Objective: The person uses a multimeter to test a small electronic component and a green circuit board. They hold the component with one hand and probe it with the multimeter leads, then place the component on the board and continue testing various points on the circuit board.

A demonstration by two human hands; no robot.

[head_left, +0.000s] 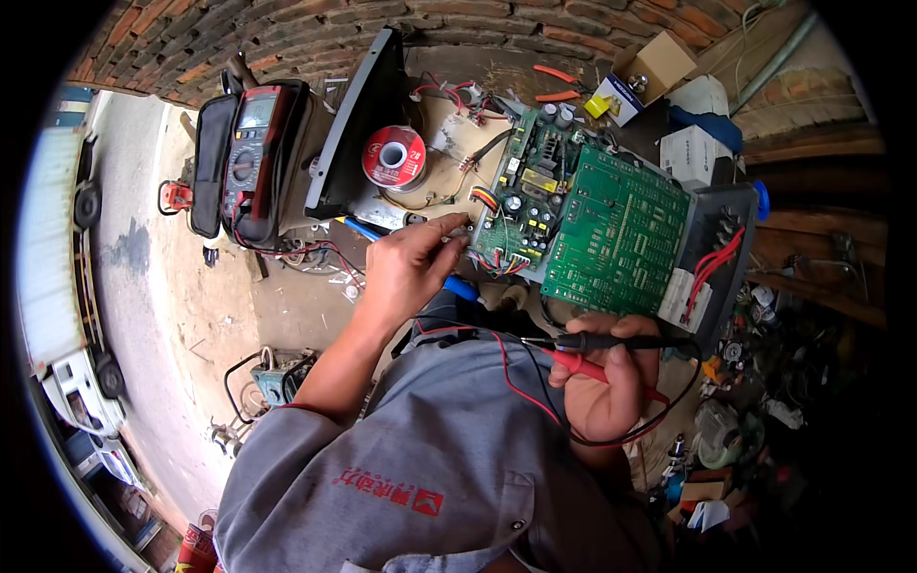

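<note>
My right hand (611,382) is closed around two test probes, a black probe (621,341) and a red probe (583,365), their tips pointing left. Thin red and black leads run from them. At the left edge of a populated circuit board (521,196), my left hand (411,267) has thumb and forefinger pinched together; what lies between them is too small to make out. Colored wires plug into the board near these fingertips. Right beside it lies a green circuit board (621,239), solder traces facing up. A red multimeter (253,153) rests in a black case at the left.
A solder spool (394,158) sits beside an upright black panel (353,124). A blue-handled tool (461,287) lies below my left hand. Orange-handled pliers (557,84) and an open carton (640,81) are at the back. Assorted clutter (726,430) fills the lower right.
</note>
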